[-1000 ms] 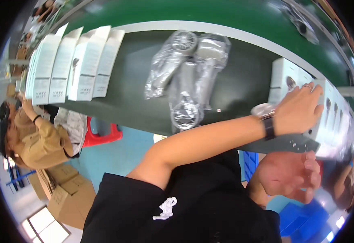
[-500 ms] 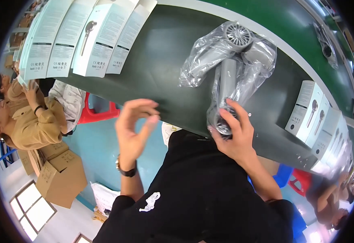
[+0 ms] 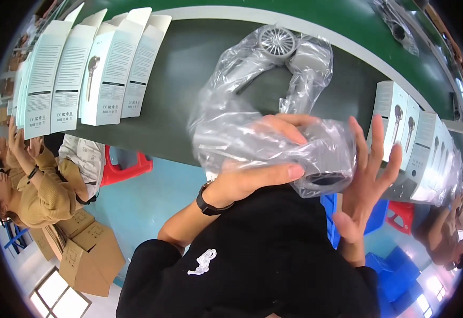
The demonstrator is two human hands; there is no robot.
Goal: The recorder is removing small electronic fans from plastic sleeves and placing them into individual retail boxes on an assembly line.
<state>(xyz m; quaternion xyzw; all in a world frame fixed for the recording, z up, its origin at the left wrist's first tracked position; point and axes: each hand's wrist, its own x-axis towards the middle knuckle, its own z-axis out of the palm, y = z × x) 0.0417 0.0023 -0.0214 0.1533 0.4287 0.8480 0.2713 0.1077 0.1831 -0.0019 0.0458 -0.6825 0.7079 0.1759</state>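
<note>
My left hand [image 3: 252, 177] grips a grey cylindrical device in crinkled clear plastic bag [image 3: 274, 143] at frame centre. My right hand [image 3: 367, 177] (fingers spread wide) touches its glossy end.

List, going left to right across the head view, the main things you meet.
Seated co-worker in a tan top → row of white cartons → left hand → bagged grey hair dryer → right hand → white boxes on the right.
</note>
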